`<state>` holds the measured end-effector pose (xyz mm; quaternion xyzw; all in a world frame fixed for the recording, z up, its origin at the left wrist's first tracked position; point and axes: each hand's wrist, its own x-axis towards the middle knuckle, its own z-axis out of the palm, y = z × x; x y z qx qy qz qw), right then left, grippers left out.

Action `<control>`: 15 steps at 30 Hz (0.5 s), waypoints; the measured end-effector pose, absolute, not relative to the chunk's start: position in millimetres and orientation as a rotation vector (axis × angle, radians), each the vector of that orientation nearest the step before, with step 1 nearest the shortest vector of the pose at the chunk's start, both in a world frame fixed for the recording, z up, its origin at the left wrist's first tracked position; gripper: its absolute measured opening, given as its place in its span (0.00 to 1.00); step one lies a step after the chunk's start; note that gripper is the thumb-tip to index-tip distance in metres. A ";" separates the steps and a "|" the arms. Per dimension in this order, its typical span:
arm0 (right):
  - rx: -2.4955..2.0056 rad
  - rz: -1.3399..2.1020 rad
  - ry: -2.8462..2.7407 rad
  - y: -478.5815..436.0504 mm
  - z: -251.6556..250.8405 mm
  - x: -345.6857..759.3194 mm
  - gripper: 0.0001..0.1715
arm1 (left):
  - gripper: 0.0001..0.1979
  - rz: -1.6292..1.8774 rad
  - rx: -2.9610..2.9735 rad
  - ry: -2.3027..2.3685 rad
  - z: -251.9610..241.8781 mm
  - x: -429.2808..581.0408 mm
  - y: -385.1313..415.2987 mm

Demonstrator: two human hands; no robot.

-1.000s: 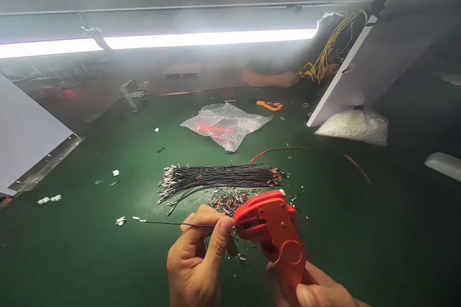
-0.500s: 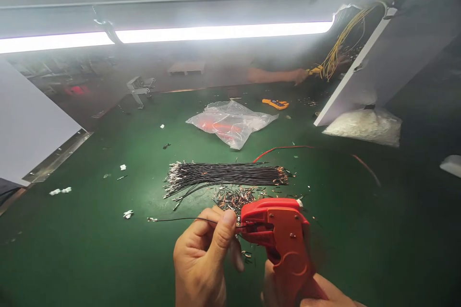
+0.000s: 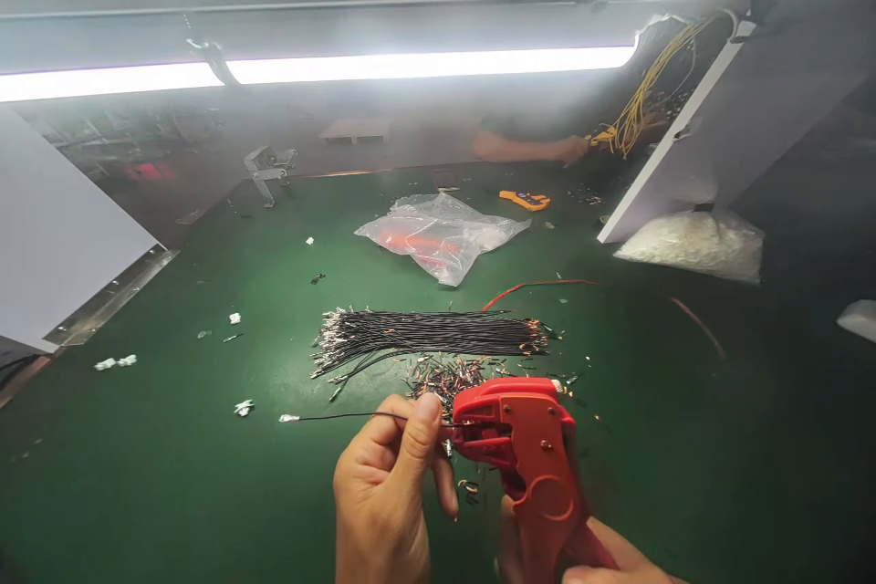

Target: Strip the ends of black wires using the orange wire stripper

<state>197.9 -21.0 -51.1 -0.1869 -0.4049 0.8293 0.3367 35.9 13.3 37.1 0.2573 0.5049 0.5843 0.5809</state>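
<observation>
My left hand (image 3: 390,484) pinches a thin black wire (image 3: 328,417) between thumb and fingers. The wire's left end carries a pale metal terminal, and its right end sits in the jaws of a red wire stripper (image 3: 540,456). My right hand (image 3: 602,557) is wrapped round the stripper's handle at the bottom, partly hidden by the tool. Beyond both hands lies a bundle of black wires (image 3: 431,331), with terminals at its left and copper-coloured ends at its right. Between the bundle and the tool is a pile of short wire scraps (image 3: 444,376).
A clear plastic bag (image 3: 442,237) with something red inside lies on the green table (image 3: 171,474). Behind it are a yellow tool (image 3: 526,200) and another person's forearm (image 3: 526,149) near yellow wires. A filled bag (image 3: 694,245) stands at the right, by a white panel.
The red stripper and my right hand have shifted slightly left. My left thumb has moved a little left and up, still holding the wire.
</observation>
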 end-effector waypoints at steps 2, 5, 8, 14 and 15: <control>-0.590 2.183 -1.063 -22.6 -51.9 199.6 0.27 | 0.20 1.387 0.600 1.239 38.2 38.2 12.0; -0.630 2.196 -1.069 -25.7 -57.2 200.5 0.29 | 0.19 1.390 0.663 1.271 35.1 37.4 11.2; -0.642 2.193 -1.063 -27.6 -64.5 199.3 0.29 | 0.20 1.373 0.730 1.283 27.6 33.2 11.9; -0.587 2.201 -1.021 -25.9 -52.6 198.5 0.26 | 0.22 1.330 0.781 1.264 19.2 29.6 14.9; -0.592 2.214 -1.015 -26.4 -47.5 199.1 0.25 | 0.23 1.321 0.778 1.264 20.1 30.3 15.1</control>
